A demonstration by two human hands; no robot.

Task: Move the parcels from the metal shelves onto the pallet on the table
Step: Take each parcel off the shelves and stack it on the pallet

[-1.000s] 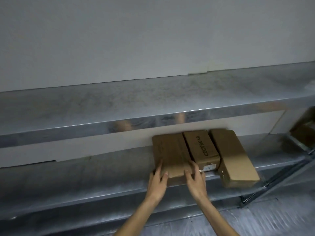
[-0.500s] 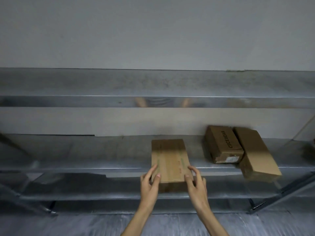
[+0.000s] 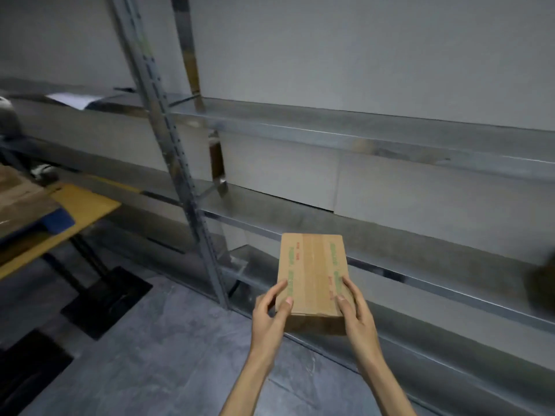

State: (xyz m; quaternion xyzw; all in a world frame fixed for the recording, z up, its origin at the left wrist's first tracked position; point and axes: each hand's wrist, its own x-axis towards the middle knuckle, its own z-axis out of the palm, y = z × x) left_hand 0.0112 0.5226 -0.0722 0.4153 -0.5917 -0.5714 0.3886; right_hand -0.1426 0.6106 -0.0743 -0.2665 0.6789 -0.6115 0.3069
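A flat brown cardboard parcel (image 3: pixel 312 273) with green and red print and a clear tape strip hangs in the air in front of the metal shelves (image 3: pixel 390 235). My left hand (image 3: pixel 270 313) grips its near left corner and my right hand (image 3: pixel 356 310) grips its near right corner. At the far left stands a wooden table (image 3: pixel 81 202); a blue pallet (image 3: pixel 57 225) rests on it with brown cardboard (image 3: pixel 18 196) on top. A blurred dark shape (image 3: pixel 540 283) sits at the right edge on a shelf.
A slanting perforated shelf upright (image 3: pixel 180 181) rises between me and the table. The table's black legs and base plates (image 3: pixel 105 298) stand on the grey floor. A white sheet (image 3: pixel 70 99) lies on the upper shelf at the left. The wall behind is pale.
The parcel has come off the shelf and is now carried in both hands. My view has swung left, so the other two parcels have left the frame and the table with the pallet has appeared.
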